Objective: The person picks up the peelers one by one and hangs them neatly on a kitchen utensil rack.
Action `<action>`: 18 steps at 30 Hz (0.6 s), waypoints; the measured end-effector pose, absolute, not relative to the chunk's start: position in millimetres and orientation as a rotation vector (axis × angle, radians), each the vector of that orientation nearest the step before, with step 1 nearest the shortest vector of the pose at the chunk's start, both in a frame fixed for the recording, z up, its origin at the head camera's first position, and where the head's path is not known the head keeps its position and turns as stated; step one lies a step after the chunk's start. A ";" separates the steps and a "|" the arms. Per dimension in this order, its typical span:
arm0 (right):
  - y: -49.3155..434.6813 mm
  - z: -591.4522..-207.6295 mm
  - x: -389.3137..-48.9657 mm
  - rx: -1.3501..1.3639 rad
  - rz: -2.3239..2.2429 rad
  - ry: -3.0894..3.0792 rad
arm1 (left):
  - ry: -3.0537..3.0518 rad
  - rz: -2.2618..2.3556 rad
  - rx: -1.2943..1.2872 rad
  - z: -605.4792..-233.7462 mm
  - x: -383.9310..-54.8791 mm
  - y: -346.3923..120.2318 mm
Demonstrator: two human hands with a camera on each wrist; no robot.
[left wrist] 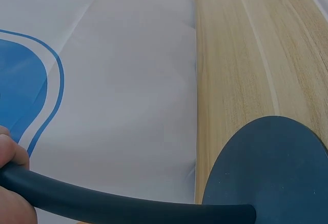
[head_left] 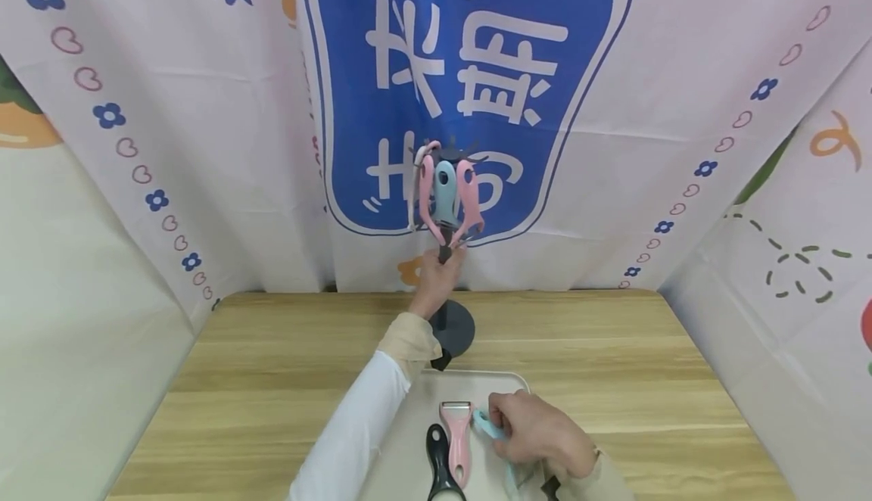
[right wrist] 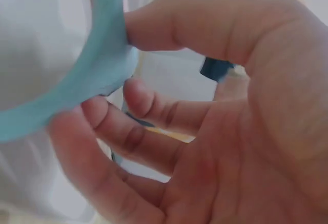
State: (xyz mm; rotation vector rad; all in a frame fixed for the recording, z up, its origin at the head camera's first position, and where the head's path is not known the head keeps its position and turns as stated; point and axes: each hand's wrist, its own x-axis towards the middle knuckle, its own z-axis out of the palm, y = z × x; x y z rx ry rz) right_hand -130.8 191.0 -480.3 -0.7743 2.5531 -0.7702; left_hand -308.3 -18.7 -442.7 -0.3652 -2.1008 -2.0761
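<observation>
My left hand (head_left: 436, 278) grips the pole (left wrist: 118, 201) of a black stand near the back of the table, above its round base (head_left: 458, 331). From the top of this stand hang peelers: a light blue one (head_left: 445, 197) between pink ones (head_left: 468, 197), with a whitish one (head_left: 412, 198) at the left. Over the tray (head_left: 409, 440), my right hand (head_left: 541, 433) pinches a light blue peeler (right wrist: 110, 55) between thumb and fingers. Left of that hand a pink peeler (head_left: 459, 444) lies on the tray next to a black peeler (head_left: 439, 452), whose lower end leaves the frame.
The tray sits at the front middle of the wooden table (head_left: 272, 380). Close behind the stand hangs a white cloth (head_left: 272, 145) with a blue printed panel. Pale cloth walls (head_left: 783, 334) close off the sides.
</observation>
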 end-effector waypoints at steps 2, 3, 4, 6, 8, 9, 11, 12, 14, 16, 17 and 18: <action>195.1 -477.4 -133.7 -0.778 -0.817 2.543 | -2.099 -2.079 -0.360 -443.1 -309.0 -17.2; 197.2 -476.1 -135.3 -0.776 -0.841 2.537 | -2.100 -2.076 -0.360 -443.6 -309.4 -16.3; 198.6 -475.1 -137.1 -0.779 -0.861 2.531 | -2.101 -2.071 -0.356 -443.8 -309.4 -16.9; 201.5 -473.1 -140.2 -0.784 -0.906 2.519 | -2.108 -2.058 -0.351 -444.2 -309.1 -17.7; 204.3 -470.4 -142.7 -0.808 -0.941 2.516 | -2.108 -2.050 -0.355 -444.3 -309.2 -17.9; 205.7 -469.0 -143.8 -0.824 -0.956 2.518 | -2.112 -2.044 -0.354 -444.3 -309.1 -18.0; 208.5 -465.1 -145.8 -0.850 -0.985 2.520 | -2.112 -2.040 -0.352 -444.1 -309.1 -17.9; 209.7 -462.7 -146.7 -0.856 -0.993 2.523 | -2.112 -2.041 -0.355 -444.2 -309.2 -17.8; 212.0 -457.4 -148.8 -0.854 -1.008 2.530 | -2.117 -2.036 -0.358 -444.5 -309.3 -17.9; 213.6 -451.4 -150.9 -0.844 -1.026 2.548 | -2.120 -2.036 -0.361 -445.1 -309.3 -18.2; 214.2 -448.3 -152.1 -0.841 -1.045 2.560 | -2.121 -2.036 -0.363 -445.6 -309.4 -18.5; 214.6 -445.0 -153.7 -0.850 -1.068 2.580 | -2.123 -2.036 -0.365 -445.8 -309.4 -18.9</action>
